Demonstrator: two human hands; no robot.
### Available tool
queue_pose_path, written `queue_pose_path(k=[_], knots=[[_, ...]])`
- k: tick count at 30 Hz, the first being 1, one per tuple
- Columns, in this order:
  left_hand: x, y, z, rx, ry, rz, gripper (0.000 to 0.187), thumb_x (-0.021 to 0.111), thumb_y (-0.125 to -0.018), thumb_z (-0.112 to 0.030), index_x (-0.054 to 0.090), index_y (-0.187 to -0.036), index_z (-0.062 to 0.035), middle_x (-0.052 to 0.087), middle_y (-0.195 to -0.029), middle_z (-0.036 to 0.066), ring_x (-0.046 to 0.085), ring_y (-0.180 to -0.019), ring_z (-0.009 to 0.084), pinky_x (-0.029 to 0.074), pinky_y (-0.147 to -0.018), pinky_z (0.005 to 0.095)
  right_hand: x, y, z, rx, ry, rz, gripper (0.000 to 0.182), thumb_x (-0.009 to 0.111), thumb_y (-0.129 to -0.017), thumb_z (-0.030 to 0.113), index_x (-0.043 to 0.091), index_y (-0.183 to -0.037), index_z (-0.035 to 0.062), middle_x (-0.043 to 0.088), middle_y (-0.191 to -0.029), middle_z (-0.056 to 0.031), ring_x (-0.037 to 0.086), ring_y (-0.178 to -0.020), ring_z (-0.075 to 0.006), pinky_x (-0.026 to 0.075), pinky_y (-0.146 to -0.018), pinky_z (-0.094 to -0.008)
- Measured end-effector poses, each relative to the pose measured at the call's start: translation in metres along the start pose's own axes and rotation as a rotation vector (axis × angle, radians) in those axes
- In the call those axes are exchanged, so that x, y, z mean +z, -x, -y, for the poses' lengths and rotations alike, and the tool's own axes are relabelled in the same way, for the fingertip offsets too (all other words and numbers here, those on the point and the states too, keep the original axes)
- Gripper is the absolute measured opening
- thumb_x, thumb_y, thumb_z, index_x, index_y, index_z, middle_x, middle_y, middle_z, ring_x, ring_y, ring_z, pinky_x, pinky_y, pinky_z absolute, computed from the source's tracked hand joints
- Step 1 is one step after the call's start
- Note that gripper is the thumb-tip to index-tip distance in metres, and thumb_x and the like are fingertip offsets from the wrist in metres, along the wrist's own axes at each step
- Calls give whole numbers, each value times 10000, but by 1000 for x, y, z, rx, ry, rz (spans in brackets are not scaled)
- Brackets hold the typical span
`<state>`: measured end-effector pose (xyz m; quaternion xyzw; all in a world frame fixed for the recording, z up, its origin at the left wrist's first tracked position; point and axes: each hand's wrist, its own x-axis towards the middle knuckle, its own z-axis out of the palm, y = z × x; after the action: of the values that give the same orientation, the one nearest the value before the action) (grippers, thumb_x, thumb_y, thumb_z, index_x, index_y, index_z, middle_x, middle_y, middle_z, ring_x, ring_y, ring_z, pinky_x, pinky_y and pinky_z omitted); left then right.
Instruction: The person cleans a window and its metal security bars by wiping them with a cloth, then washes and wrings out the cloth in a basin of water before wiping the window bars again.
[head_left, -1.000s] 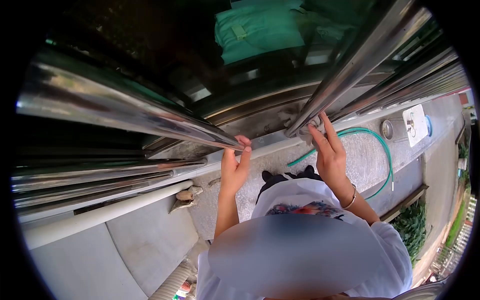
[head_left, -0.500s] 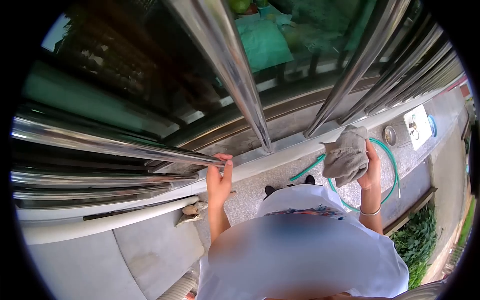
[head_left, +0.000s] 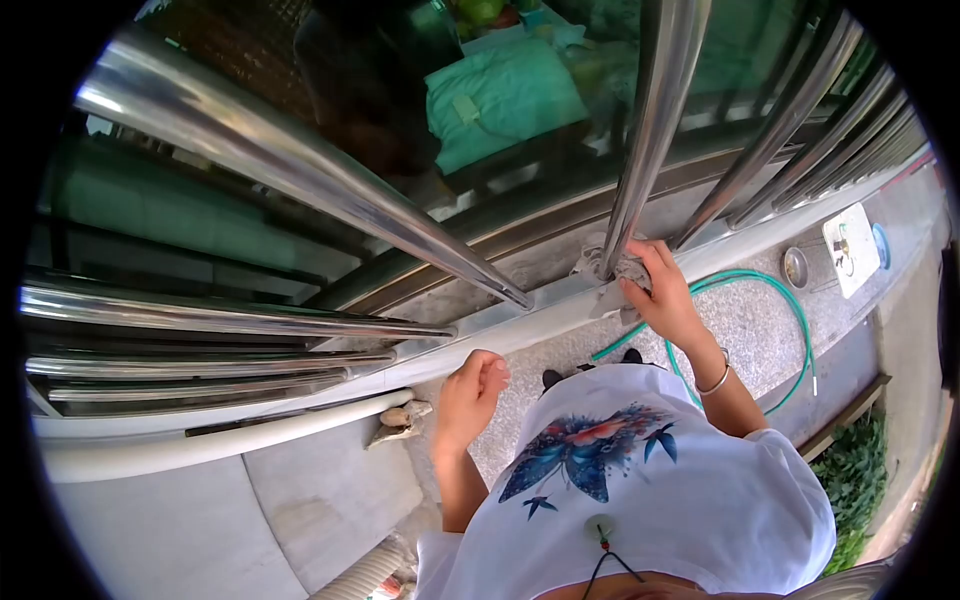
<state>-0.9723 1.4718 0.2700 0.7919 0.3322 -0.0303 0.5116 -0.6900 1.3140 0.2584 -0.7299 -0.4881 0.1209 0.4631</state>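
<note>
My right hand [head_left: 665, 295] presses a grey cloth [head_left: 628, 270] around the foot of a shiny metal bar [head_left: 655, 130], low on the window sill [head_left: 570, 290]. The cloth shows on both sides of that bar. Below the sill, my left hand [head_left: 472, 398] hangs in the air with its fingers curled in, touching no bar. I see nothing in it. Another metal bar [head_left: 360, 205] meets the sill between my two hands. Behind the bars is dark window glass [head_left: 390, 130].
A green hose [head_left: 805, 340] loops on the speckled ground, near a metal bowl [head_left: 795, 268] and a white board [head_left: 850, 250]. At the left, a white pipe [head_left: 240, 445] runs under the sill. Green plants [head_left: 855, 485] grow at the lower right.
My left hand has let go of a bar and dropped a little. My right hand has moved left and up with the cloth, which now wraps the foot of a bar.
</note>
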Motion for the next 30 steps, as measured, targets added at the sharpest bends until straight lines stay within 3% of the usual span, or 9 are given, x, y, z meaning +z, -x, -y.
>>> queue_pose_path(k=[5, 7, 9, 12, 15, 19, 21, 24, 30], knots=[[82, -36, -75, 308, 855, -68, 305, 538, -928, -63, 474, -1226, -47, 550, -1186, 116, 571, -1008, 146, 500, -778, 261, -14, 24, 26, -4, -273, -9, 473, 613, -836, 61, 468, -1286, 44, 512, -1211, -194, 536, -1077, -355, 440, -913, -369], [105, -63, -67, 383, 678, -150, 285, 533, -932, -56, 473, -1210, -46, 535, -1169, 97, 526, -1025, 125, 455, -830, 241, -25, 31, 21, 134, -838, 439, 455, 600, -877, 87, 471, -1312, 63, 499, -1279, -200, 589, -1031, -295, 476, -859, -318], [124, -76, -55, 426, 419, -231, 274, 529, -936, -54, 468, -1203, -46, 520, -1161, 81, 496, -1029, 115, 421, -867, 234, -46, 28, 14, 61, -720, 452, 394, 596, -892, 105, 516, -1274, 56, 523, -1281, -174, 610, -966, -229, 496, -802, -299], [133, -78, -61, 254, 789, -645, 242, 478, -959, -78, 459, -1199, -50, 542, -1102, 63, 499, -1000, 119, 396, -895, 251, -71, 32, -15, 164, -448, 124, 259, 561, -912, 94, 582, -1166, 45, 622, -1093, -91, 599, -922, -165, 501, -772, -300], [130, -84, -90, 363, 712, -846, 370, 436, -965, -86, 366, -1326, -44, 403, -1303, 87, 411, -1158, 168, 325, -999, 296, -84, 35, -56, 114, -347, -50, 218, 553, -913, 84, 592, -1123, 41, 613, -1049, -91, 595, -914, -169, 496, -773, -287], [128, -127, -100, 326, 669, -918, 466, 443, -946, -72, 291, -1386, -47, 324, -1396, 113, 382, -1218, 205, 313, -1027, 324, -93, 30, -83, 97, -294, -165, 180, 554, -890, 50, 591, -1065, 31, 586, -980, -116, 592, -883, -224, 490, -775, -305], [115, -156, -78, 131, 1036, -917, 533, 491, -934, -101, 237, -1403, -98, 452, -1277, 103, 478, -1125, 211, 400, -949, 359, -97, 27, -94, 31, -203, -129, 180, 552, -888, 32, 584, -1064, 19, 572, -1006, -113, 586, -888, -211, 484, -780, -293], [109, -186, -42, 152, 861, -1014, 576, 520, -917, -72, 215, -1405, -96, 501, -1231, 97, 529, -1060, 208, 438, -910, 345, -96, 19, -110, -54, -136, -120, 198, 556, -857, 3, 572, -1054, 11, 558, -1002, -127, 579, -862, -243, 479, -772, -312], [116, -178, -82, 138, 825, -847, 355, 582, -867, -2, 544, -1220, -2, 595, -1063, 46, 561, -952, 147, 482, -816, 285, -92, 12, -123, -44, -259, -95, 235, 563, -825, -24, 561, -1055, 22, 556, -970, -138, 576, -839, -270, 476, -755, -342]])
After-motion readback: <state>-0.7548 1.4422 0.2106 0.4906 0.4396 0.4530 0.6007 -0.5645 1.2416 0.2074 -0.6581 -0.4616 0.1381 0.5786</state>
